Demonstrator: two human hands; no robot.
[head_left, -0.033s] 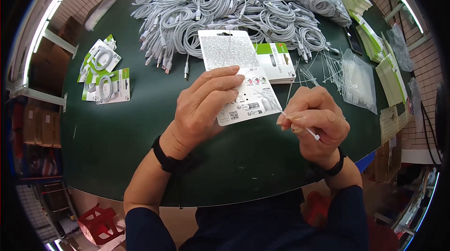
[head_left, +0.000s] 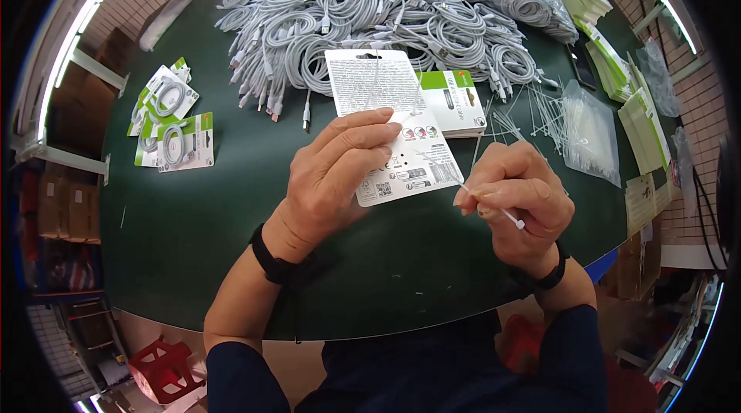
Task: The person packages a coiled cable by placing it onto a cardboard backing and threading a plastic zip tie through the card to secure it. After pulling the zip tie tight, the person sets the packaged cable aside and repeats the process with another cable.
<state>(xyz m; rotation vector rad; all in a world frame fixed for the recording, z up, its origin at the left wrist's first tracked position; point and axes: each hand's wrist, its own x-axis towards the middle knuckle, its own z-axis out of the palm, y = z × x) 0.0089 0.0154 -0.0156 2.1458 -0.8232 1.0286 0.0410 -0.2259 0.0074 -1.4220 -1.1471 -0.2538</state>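
Observation:
My left hand [head_left: 336, 162] grips a white packaging card [head_left: 367, 85] by its left side, thumb underneath out of sight. The card's printed back faces up, and thin ties stick up from it near the hanging slot. Between thumb and fingers, my right hand [head_left: 521, 201] pinches a white cable tie [head_left: 515, 220]. Its head points down to the right, and its thin tail reaches the card's lower right corner. Behind the card lies a stack of green-and-white cards [head_left: 455, 104]. Whether a cable sits under the held card is hidden.
A large heap of grey coiled cables [head_left: 347, 8] covers the far table. Loose cable ties [head_left: 546, 113] and a bag of ties [head_left: 590, 139] lie at right, near more card stacks [head_left: 644, 127]. Several carded cables [head_left: 181, 143] rest at left. A red stool [head_left: 162, 367] stands below.

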